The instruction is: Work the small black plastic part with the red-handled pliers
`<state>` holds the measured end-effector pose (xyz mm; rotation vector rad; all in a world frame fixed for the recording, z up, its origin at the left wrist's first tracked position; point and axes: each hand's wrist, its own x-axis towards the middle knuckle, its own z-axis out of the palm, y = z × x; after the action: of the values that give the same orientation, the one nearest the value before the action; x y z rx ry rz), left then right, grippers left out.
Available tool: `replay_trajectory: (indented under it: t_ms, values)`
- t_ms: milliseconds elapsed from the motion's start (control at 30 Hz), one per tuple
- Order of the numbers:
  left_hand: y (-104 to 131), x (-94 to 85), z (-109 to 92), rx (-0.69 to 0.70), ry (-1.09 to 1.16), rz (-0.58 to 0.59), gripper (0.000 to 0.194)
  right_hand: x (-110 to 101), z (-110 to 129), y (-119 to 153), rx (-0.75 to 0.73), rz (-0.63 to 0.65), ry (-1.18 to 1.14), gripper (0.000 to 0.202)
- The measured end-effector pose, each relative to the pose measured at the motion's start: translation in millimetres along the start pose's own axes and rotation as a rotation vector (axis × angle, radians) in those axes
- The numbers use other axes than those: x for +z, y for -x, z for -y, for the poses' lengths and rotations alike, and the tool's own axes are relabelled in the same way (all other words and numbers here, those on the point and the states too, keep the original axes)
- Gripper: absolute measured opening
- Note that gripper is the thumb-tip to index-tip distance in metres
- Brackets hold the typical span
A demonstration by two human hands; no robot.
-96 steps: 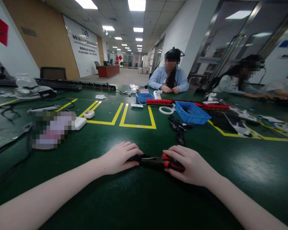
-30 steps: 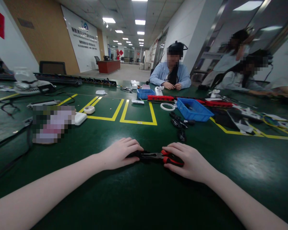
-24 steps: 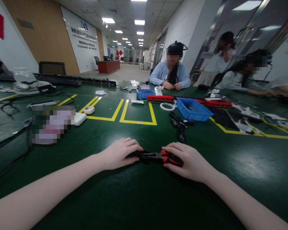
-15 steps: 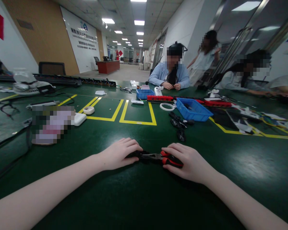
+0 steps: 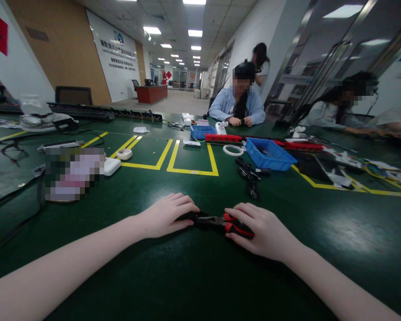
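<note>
Needle-nose pliers (image 5: 239,230) with red and black handles lie in my right hand (image 5: 266,227), its fingers wrapped round the grips. Their metal jaws point left and reach a small black object (image 5: 200,215) low over the green table. My left hand (image 5: 169,216) pinches that black object between thumb and fingers. Most of the black piece is hidden under my left fingers, so its kind cannot be made out. Whether the jaws clamp it or only touch it is too dark to tell.
Beyond my hands lie coiled black cables (image 5: 249,171), a blue bin (image 5: 269,154), a white ring (image 5: 233,150) and a red strip (image 5: 222,137). To the left are a white box (image 5: 111,166) and a tape roll (image 5: 124,154). A seated person (image 5: 237,104) works opposite.
My right hand and the pliers have dipped slightly, and the handles look a little wider apart. My left hand stays nearly in place. A standing person in the background has moved left, behind the seated one.
</note>
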<state>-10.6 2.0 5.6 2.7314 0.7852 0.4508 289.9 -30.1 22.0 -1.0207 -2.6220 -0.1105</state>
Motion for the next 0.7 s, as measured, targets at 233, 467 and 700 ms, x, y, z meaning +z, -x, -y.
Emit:
replay_trajectory:
  t_ms: [233,467,700]
  values:
    - [-0.5,-0.7,-1.2,-0.013,0.000,0.010,0.029,1.5,-2.4,-0.9,-0.022,-0.023,0.013,0.041]
    - [0.5,1.4,2.7,-0.021,0.070,-0.011,0.022,-2.9,-5.7,-0.4,-0.037,-0.091,0.068,0.040]
    - [0.3,2.6,5.7,0.003,0.096,-0.028,0.022,-7.5,-7.7,-1.1,-0.110,-0.159,0.120,0.037]
